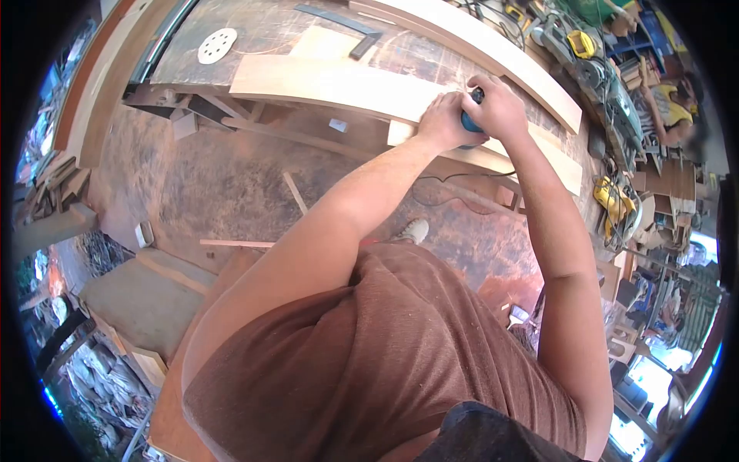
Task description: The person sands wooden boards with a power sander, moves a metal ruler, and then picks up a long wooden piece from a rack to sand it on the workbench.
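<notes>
Both hands are on a small blue and black power sander (471, 122), mostly covered by my fingers. My left hand (443, 122) is closed round its near left side. My right hand (500, 109) wraps over its top from the right. The sander is over a long pale wooden board (331, 82) lying on the workbench; its underside is hidden. A dark cord (443, 179) hangs below the bench edge near my hands. Another pale board (558, 158) extends to the right, below my right hand.
On the worn bench (262, 31) lie a round sanding disc (217, 46) with holes and a dark square (346, 23). A long board (493, 38) runs along the far side. Yellow power tools (612, 204) and another person (673, 115) are at the right.
</notes>
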A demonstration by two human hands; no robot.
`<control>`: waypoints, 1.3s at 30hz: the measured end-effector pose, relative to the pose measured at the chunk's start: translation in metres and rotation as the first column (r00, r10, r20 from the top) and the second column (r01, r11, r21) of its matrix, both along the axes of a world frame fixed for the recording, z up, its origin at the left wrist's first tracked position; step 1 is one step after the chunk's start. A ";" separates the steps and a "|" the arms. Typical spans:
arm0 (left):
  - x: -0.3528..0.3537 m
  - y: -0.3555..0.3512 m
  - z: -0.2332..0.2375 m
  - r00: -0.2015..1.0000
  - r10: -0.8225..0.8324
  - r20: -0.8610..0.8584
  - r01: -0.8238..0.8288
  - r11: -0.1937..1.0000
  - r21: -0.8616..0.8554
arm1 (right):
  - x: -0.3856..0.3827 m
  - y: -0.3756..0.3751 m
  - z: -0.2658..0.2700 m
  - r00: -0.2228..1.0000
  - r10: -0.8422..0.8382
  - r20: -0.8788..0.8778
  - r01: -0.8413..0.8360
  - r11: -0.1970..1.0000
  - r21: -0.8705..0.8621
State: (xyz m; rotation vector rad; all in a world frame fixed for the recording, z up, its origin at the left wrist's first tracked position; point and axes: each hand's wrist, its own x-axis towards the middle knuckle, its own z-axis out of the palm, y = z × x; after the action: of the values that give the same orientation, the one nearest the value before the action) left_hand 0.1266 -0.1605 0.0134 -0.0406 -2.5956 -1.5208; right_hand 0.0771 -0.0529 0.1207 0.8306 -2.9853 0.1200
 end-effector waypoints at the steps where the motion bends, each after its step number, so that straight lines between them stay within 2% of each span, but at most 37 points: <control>1: 0.003 -0.013 0.000 1.000 0.015 -0.005 -0.015 1.000 -0.005 | 0.003 -0.014 0.002 1.000 0.007 -0.004 -0.007 1.000 0.001; 4: 0.010 -0.050 0.001 0.999 0.041 0.016 -0.041 0.999 -0.027 | 0.010 -0.057 0.006 0.997 0.002 0.077 -0.005 0.999 0.042; 5: 0.013 -0.060 0.000 0.998 0.053 0.042 -0.052 0.998 -0.022 | 0.012 -0.069 0.006 0.997 0.006 0.074 -0.009 0.999 0.040; 7: 0.018 -0.078 -0.004 0.994 0.103 -0.019 -0.104 0.995 -0.011 | 0.016 -0.091 0.007 0.996 0.059 0.068 -0.059 0.998 0.003; 9: 0.018 -0.099 -0.009 0.992 0.122 0.037 -0.120 0.992 -0.041 | 0.018 -0.112 0.005 0.994 0.090 0.063 -0.090 0.996 -0.009; 14: 0.037 -0.145 0.010 0.972 0.220 -0.083 -0.222 0.975 -0.012 | 0.019 -0.162 0.003 0.986 0.150 0.078 -0.147 0.988 -0.044; 15: 0.036 -0.155 0.006 0.972 0.220 -0.086 -0.222 0.975 -0.016 | 0.020 -0.171 0.005 0.981 0.154 0.115 -0.151 0.988 -0.039; 17: 0.037 -0.176 0.005 0.961 0.268 -0.060 -0.269 0.963 -0.007 | 0.017 -0.189 0.002 0.980 0.186 0.071 -0.183 0.982 -0.048; 21: 0.034 -0.206 -0.001 0.954 0.296 -0.038 -0.298 0.953 -0.061 | 0.022 -0.228 0.009 0.973 0.223 0.064 -0.223 0.975 -0.014; 22: 0.036 -0.209 0.001 0.933 0.353 -0.072 -0.358 0.931 -0.075 | 0.021 -0.235 0.010 0.970 0.227 0.083 -0.227 0.974 -0.009; 24: 0.038 -0.216 0.004 0.940 0.336 -0.050 -0.339 0.939 -0.056 | 0.020 -0.244 0.013 0.968 0.227 0.110 -0.234 0.971 0.051; 28: 0.036 -0.212 0.006 0.952 0.302 -0.052 -0.303 0.953 -0.012 | 0.019 -0.238 0.013 0.968 0.213 0.135 -0.221 0.974 0.045; 31: 0.034 -0.190 0.012 0.950 0.301 -0.077 -0.301 0.954 0.019 | 0.011 -0.216 0.009 0.965 0.230 0.125 -0.229 0.973 -0.022; 34: 0.028 -0.162 0.018 0.952 0.305 -0.026 -0.306 0.951 -0.055 | 0.006 -0.187 0.007 0.970 0.223 0.101 -0.218 0.974 -0.053; 36: 0.015 -0.142 -0.007 0.953 0.297 -0.059 -0.300 0.953 -0.052 | 0.006 -0.165 0.014 0.968 0.200 0.148 -0.203 0.979 0.003; 37: 0.013 -0.133 -0.004 0.953 0.291 -0.089 -0.295 0.955 -0.039 | 0.005 -0.153 0.015 0.969 0.198 0.146 -0.199 0.980 -0.004; 38: 0.014 -0.123 0.007 0.975 0.224 -0.006 -0.224 0.975 0.011 | 0.004 -0.140 0.015 0.973 0.186 0.138 -0.186 0.982 -0.012; 39: 0.010 -0.111 0.001 0.976 0.218 -0.010 -0.218 0.976 0.003 | 0.002 -0.127 0.015 0.976 0.173 0.128 -0.172 0.985 -0.020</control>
State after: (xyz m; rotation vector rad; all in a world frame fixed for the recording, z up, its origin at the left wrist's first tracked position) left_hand 0.1362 -0.2719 0.0149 0.2280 -2.4935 -1.4416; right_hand 0.0789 -0.1796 0.1354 1.1231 -3.0228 0.1994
